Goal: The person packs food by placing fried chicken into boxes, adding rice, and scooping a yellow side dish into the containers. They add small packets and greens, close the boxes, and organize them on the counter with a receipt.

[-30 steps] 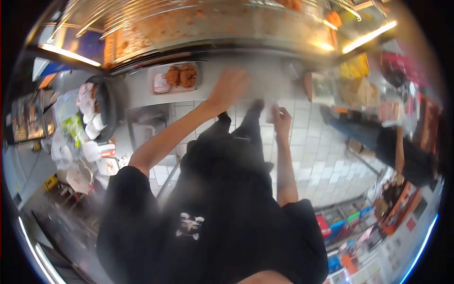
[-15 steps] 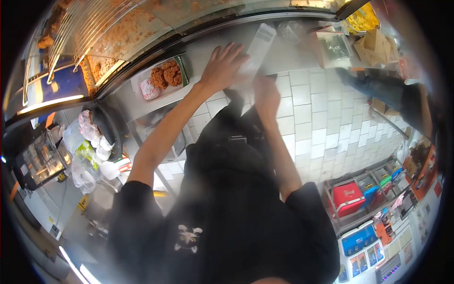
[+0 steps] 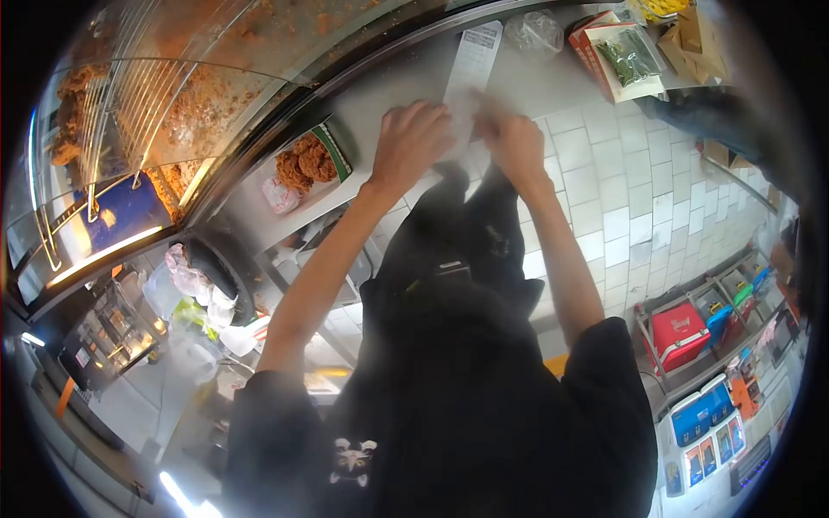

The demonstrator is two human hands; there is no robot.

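A long white printed paper slip [image 3: 474,57] lies on the metal counter, its lower end between my two hands. My left hand [image 3: 413,145] is at the slip's left edge, fingers bent and pointing up; whether it grips the slip is unclear. On the other side, my right hand [image 3: 515,147] is curled, its fingertips blurred near the slip. To the left of my left hand, an open box [image 3: 344,157] holds pieces of fried chicken [image 3: 306,161] and a small wrapped packet [image 3: 280,196].
A clear plastic bag [image 3: 534,34] sits right of the slip. Further right are a red and white box [image 3: 596,60] with a green-filled packet and a brown carton [image 3: 691,41]. A glass-fronted case with wire racks [image 3: 129,112] stands at the upper left. Someone's dark sleeve shows at right.
My left hand has lowered slightly and its fingers have drawn in. My right hand has shifted right. The view has turned and moved, and the other person's arm has moved right.
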